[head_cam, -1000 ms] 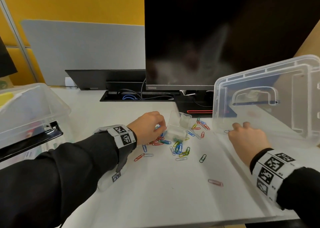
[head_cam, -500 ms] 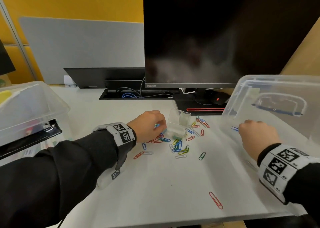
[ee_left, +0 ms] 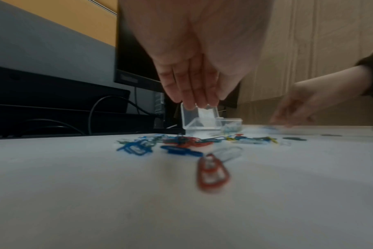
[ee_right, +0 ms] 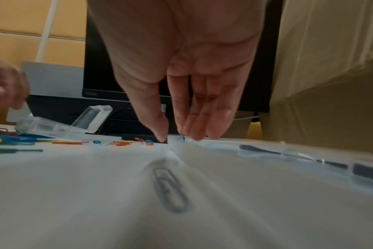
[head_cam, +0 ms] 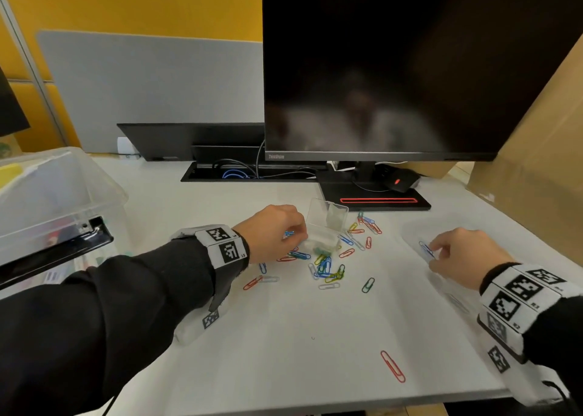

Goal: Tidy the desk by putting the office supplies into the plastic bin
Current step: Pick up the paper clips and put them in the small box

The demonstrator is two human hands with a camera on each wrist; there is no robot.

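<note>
Several coloured paper clips (head_cam: 325, 267) lie scattered mid-desk around a small clear clip box (head_cam: 325, 232) whose flap stands up. My left hand (head_cam: 296, 234) hovers at the box's left side, fingers bunched, pinching a blue clip (head_cam: 288, 233); in the left wrist view its fingertips (ee_left: 192, 102) reach the box flap (ee_left: 202, 121). At the right, a large clear lid (head_cam: 457, 302) lies flat on the desk. My right hand (head_cam: 437, 251) pinches its near corner (ee_right: 175, 139), thumb outside and fingers on top. A blue clip (head_cam: 426, 248) shows through the lid. The plastic bin (head_cam: 63, 194) stands far left.
A red clip (head_cam: 392, 366) lies alone near the front edge. A dark monitor (head_cam: 394, 68) on its stand, a black mouse (head_cam: 399, 180) and a cable tray sit behind. A cardboard box (head_cam: 536, 163) borders the right. A black clipboard (head_cam: 63, 251) leans at the bin.
My right hand has swung the clear lid down from upright until it lies flat on the desk at the right. My left hand has stayed at the clip box.
</note>
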